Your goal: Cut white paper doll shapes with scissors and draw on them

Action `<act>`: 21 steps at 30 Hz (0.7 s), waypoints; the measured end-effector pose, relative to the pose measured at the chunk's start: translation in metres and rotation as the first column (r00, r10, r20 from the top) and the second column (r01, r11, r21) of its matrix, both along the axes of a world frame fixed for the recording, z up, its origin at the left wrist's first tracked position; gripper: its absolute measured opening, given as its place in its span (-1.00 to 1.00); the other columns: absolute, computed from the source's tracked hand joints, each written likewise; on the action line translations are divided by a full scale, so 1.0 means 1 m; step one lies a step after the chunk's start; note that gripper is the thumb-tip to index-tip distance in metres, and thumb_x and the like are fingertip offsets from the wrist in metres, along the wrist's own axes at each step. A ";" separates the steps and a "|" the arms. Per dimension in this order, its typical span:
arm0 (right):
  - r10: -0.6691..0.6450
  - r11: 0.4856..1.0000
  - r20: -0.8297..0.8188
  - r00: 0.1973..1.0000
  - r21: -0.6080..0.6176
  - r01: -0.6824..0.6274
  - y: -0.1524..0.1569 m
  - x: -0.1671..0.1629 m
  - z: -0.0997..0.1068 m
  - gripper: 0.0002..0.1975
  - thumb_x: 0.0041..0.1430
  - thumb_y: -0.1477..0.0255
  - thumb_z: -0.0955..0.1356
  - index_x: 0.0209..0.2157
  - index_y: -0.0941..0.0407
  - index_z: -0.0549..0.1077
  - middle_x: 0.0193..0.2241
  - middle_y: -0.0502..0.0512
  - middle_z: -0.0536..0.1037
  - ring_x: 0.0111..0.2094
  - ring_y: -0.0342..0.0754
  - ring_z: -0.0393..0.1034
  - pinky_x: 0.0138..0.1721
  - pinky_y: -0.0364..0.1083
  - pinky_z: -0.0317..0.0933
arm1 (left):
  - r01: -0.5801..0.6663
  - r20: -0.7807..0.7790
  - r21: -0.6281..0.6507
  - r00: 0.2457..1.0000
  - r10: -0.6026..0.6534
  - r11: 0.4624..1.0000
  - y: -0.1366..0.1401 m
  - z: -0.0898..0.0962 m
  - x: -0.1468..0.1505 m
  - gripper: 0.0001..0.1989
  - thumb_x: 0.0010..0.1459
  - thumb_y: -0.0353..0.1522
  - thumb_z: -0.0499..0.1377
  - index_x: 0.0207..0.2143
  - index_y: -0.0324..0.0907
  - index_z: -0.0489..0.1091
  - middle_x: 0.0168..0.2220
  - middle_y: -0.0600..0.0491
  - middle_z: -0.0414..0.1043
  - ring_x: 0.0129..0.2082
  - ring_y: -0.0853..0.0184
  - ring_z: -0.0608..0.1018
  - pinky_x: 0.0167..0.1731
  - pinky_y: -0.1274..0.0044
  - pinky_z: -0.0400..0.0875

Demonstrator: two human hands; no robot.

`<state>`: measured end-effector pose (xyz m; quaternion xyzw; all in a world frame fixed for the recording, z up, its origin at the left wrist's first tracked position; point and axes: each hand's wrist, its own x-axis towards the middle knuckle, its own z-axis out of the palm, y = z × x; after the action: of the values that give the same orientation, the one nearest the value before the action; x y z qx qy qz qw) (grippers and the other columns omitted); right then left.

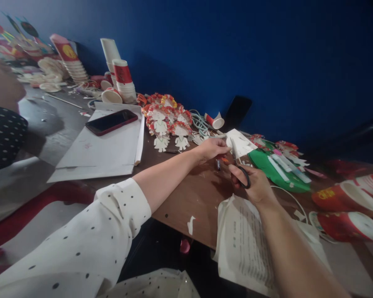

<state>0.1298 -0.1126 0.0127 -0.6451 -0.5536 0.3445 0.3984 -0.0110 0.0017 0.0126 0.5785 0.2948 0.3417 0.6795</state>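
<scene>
My left hand (214, 149) is closed, its fingertips pinching the left edge of a piece of white paper (241, 142) above the brown table. My right hand (251, 182) grips black-handled scissors (245, 177), with the blades pointing up and away at the paper's lower left edge. Whether the blades are parted is hard to make out. A small marker-like item (218, 164) and an orange scrap lie under the hands. Left of my hands are several white paper doll cutouts (160, 124) with red ruffled edging.
A phone (112, 122) lies on a white folder (99, 153) to the left. Paper cups (124, 80) stand stacked at the back, and more red cups (345, 196) lie at right. A green sheet (267, 165) holds white strips. A printed packet (244, 244) sits beneath my right forearm. Another person's sleeve (4, 136) shows far left.
</scene>
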 end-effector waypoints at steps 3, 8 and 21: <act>0.009 1.000 0.008 1.000 -0.001 -0.009 0.000 0.001 0.000 -0.53 0.04 0.01 0.41 -0.60 0.14 0.41 -0.66 -0.03 0.38 -0.65 -0.21 0.21 -0.60 -0.20 0.09 | 0.015 -0.005 -0.023 1.000 -0.015 1.000 0.000 0.003 -0.002 -0.76 0.16 -0.49 0.17 -0.57 -0.29 0.29 -0.66 0.13 0.31 -0.66 0.56 0.30 -0.56 0.64 0.15; 0.012 1.000 0.003 1.000 -0.017 -0.012 -0.002 -0.002 0.004 -0.52 0.03 0.00 0.41 -0.61 0.14 0.40 -0.68 -0.04 0.36 -0.66 -0.22 0.21 -0.62 -0.20 0.06 | 0.040 -0.010 -0.050 0.999 -0.040 0.998 0.000 0.006 -0.005 -0.77 0.16 -0.51 0.17 -0.56 -0.30 0.30 -0.63 0.12 0.34 -0.65 0.57 0.35 -0.54 0.65 0.20; 0.010 1.000 0.004 1.000 0.006 -0.010 -0.001 0.001 0.002 -0.54 0.05 0.01 0.41 -0.59 0.14 0.42 -0.67 -0.05 0.37 -0.66 -0.22 0.22 -0.62 -0.21 0.09 | 0.075 0.087 -0.087 0.994 -0.067 0.993 0.001 -0.001 -0.003 -0.80 0.18 -0.48 0.18 -0.52 -0.31 0.31 -0.58 0.07 0.38 -0.64 0.55 0.37 -0.53 0.62 0.20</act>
<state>0.1311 -0.1141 0.0150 -0.6418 -0.5585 0.3437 0.3975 -0.0142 0.0030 0.0119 0.5425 0.2604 0.3277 0.7284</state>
